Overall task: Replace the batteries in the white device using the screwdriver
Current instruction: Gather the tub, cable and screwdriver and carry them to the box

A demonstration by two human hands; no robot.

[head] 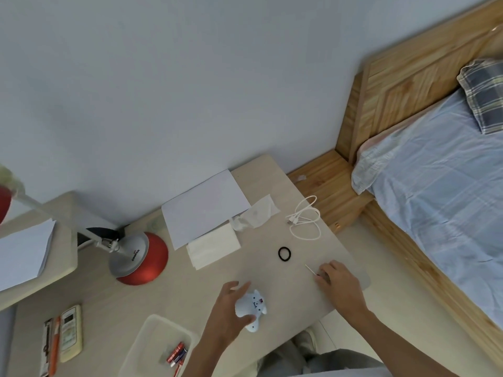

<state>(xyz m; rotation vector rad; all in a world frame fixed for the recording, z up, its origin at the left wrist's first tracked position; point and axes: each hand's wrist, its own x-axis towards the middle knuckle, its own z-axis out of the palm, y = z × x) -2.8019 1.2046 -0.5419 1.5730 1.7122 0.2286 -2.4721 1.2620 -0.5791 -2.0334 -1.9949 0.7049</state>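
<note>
Head cam looks down at a pale wooden desk (190, 289) pushed against the wall. The left hand (228, 311) has the white device (251, 308) cupped between thumb and fingers, just above the desk near the front edge. It's a small rounded thing with stubby bits sticking out, and there's a little dark and red spot on the side facing up. Can't make out whether any cover is on or off, too small.

The right hand (340, 284) is down on the desk near the right edge, fingers curled around the handle of the screwdriver (313, 271). Only the thin metal shaft pokes out, pointing up and left toward a black hair tie (284, 253).

The batteries (177, 355), red with dark ends, lie in a clear plastic tray (152, 330) at the front, left of the left arm.

Other stuff: a coiled white cable (304, 219) at the back right, a sheet of paper (204, 208) with a tissue (212, 248) partly tucked under it, a red lamp base (141, 259), and a remote (70, 333) far left.
</note>
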